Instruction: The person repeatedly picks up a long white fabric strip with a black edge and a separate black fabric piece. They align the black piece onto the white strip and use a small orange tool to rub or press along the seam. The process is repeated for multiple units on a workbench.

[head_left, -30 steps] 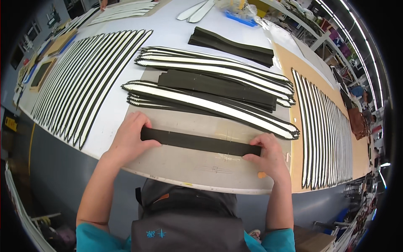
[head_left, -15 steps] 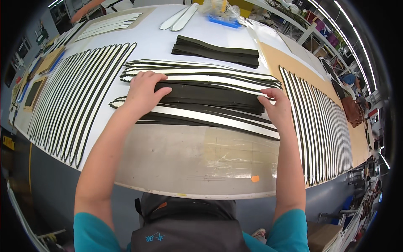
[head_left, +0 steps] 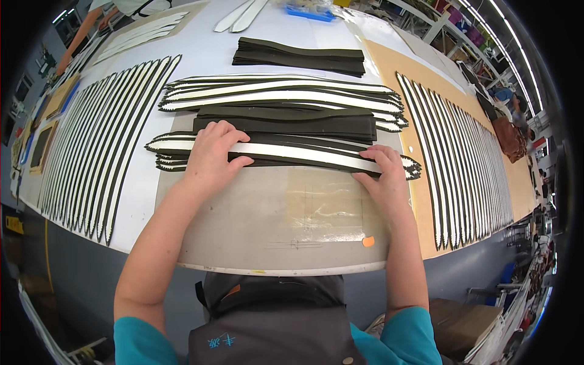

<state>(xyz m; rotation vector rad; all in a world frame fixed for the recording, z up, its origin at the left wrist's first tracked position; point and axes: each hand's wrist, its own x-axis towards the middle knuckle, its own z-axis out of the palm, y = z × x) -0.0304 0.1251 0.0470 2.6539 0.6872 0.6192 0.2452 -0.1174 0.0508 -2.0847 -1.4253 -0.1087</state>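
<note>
My left hand (head_left: pixel 210 155) curves over the left part of the near stack of long black-and-white strips (head_left: pixel 304 153), fingers at its far edge and thumb at its near edge. My right hand (head_left: pixel 386 179) pinches the same stack near its right end, thumb below and fingers above. The strips have a white middle, black borders and pointed ends. Just beyond lies a bundle of plain black strips (head_left: pixel 280 121), touching the near stack. A second black-and-white stack (head_left: pixel 274 94) lies farther back. How many strips my fingers hold cannot be made out.
Another black strip bundle (head_left: pixel 298 58) lies at the back. Rows of black-and-white strips are spread at left (head_left: pixel 103 146) and right (head_left: pixel 456 164). A blue tray (head_left: pixel 310 12) and white pieces (head_left: pixel 240 15) sit far back. An orange scrap (head_left: pixel 368 241) lies near the front edge.
Both hands have moved from the plain black bundle and far stack to the near black-and-white stack. That stack now sits closer against the black bundle. A person's arm shows more at the back left.
</note>
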